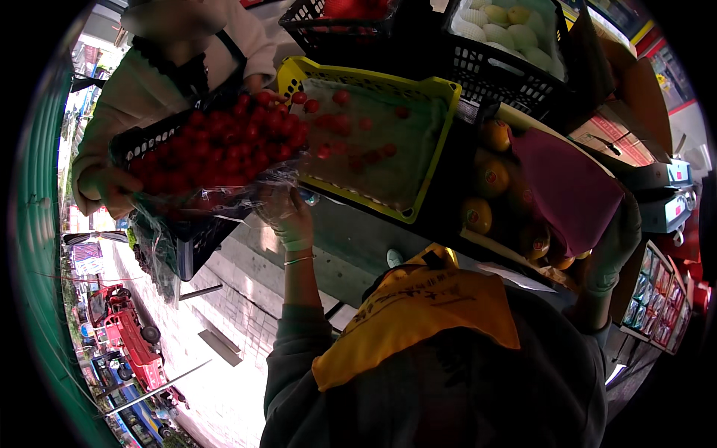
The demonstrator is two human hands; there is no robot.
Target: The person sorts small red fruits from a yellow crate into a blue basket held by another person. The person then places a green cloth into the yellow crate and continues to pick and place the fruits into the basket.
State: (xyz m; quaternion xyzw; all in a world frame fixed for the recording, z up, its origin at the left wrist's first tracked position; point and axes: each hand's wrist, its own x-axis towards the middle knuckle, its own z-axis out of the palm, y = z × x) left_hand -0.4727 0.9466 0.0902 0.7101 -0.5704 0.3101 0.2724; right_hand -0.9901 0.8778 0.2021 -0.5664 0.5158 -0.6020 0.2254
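My left hand, in a thin glove, is at the near corner of a black plastic crate, its fingers partly behind clear plastic film. The crate is heaped with small round red fruits and tilts towards a yellow plastic crate. Several red fruits lie on the pale liner there. My right hand, also gloved, is at the right end of a carton of orange-yellow fruits, against a purple sheet. Its fingertips are hidden.
Another person stands opposite, both hands on the black crate. Behind are a black crate of pale fruits in foam nets and one of red produce. Cartons stand at right. A red three-wheeled vehicle is on the street, left.
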